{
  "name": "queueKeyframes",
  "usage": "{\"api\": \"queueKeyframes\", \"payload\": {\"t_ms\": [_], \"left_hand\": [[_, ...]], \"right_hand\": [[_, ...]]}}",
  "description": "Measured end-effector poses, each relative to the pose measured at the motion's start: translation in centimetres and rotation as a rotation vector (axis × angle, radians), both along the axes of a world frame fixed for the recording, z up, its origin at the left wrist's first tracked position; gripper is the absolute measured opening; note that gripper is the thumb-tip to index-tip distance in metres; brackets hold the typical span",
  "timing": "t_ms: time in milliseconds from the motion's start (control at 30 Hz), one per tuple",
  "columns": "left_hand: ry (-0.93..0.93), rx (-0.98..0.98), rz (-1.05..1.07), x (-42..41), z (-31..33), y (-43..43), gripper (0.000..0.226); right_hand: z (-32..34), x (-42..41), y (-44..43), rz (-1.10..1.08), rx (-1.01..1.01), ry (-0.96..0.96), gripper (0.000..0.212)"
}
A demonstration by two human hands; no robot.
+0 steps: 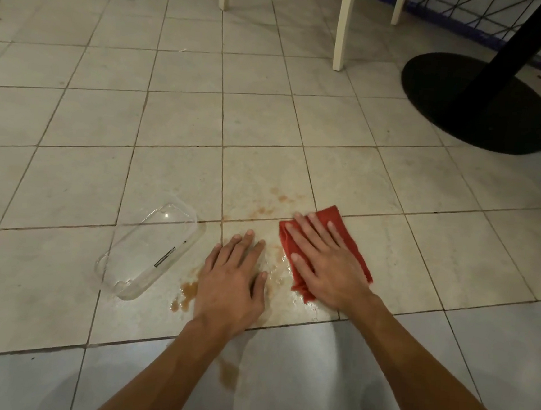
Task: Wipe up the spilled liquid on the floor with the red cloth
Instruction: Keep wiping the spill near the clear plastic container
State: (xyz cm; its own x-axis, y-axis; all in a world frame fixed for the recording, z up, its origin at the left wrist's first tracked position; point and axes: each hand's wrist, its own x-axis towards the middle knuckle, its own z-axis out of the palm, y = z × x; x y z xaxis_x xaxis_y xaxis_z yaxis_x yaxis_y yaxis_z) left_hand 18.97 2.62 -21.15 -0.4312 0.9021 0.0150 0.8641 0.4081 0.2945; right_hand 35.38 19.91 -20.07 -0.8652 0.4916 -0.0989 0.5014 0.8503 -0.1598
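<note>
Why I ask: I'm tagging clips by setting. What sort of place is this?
Probably a café or dining room, though that's a guess: a black pedestal table base stands on the pale tiled floor, with cream chair legs beside it.

Café-like dining room; tiled floor point(179, 116); pedestal table base point(479, 103); chair legs point(343, 26)

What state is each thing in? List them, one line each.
red cloth: folded, flat under the right hand.
spilled liquid: brown, pooled and smeared on the floor, not yet wiped up.
clear container: lying on the floor, looks empty.
left hand: flat on the wet floor, fingers straight.
right hand: flat, pressing the red cloth.
</note>
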Motion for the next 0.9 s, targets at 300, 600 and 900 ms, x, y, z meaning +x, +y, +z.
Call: {"api": "queueKeyframes", "payload": {"t_ms": [300,600,900], "left_hand": [[0.01,-0.015,0.012,0.2,0.1,-0.2,0.065],[-0.004,-0.034,-0.011,0.0,0.3,-0.7,0.067],[0.016,-0.023,-0.026,-0.4,0.5,-0.9,0.065]], "right_hand": [[-0.1,-2.4,0.0,-0.335,-0.028,0.009,0.071],[-0.2,2.0,0.6,-0.14,-0.002,-0.013,0.068],[0.1,2.2,-2.3,0.005,0.002,-0.012,0.066]]}}
